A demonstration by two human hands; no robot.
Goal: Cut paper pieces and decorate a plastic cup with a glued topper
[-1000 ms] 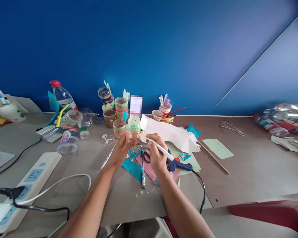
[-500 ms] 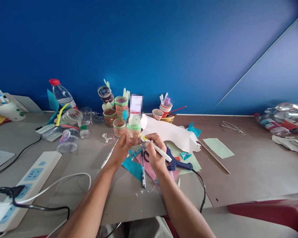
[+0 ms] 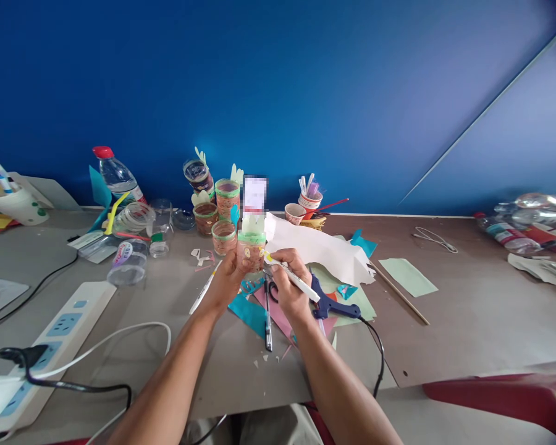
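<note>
My left hand [image 3: 231, 278] is closed around the side of a small clear cup [image 3: 251, 250] with a green rim, a reddish-brown wrap and pale eye-like spots. Between the fingers of my right hand [image 3: 291, 278] is a white marker [image 3: 301, 285], its yellow end at the cup's right eye spot. Whether the tip touches the cup I cannot tell. Pale paper ears rise behind the cup's rim. Another white marker [image 3: 206, 287] lies by my left wrist. Below my hands are a black pen [image 3: 267, 327], blue paper [image 3: 250, 315] and partly covered scissors [image 3: 273, 292].
Similar decorated cups [image 3: 227, 196] stand behind my left hand. A blue glue gun [image 3: 338, 307] with a cord lies to the right, near white paper [image 3: 315, 244] and a wooden stick [image 3: 401, 293]. At left are a power strip [image 3: 69, 334], cables and plastic bottles [image 3: 120, 179].
Both hands, the cup and the marker keep nearly the same pose. The whole view has shifted very slightly.
</note>
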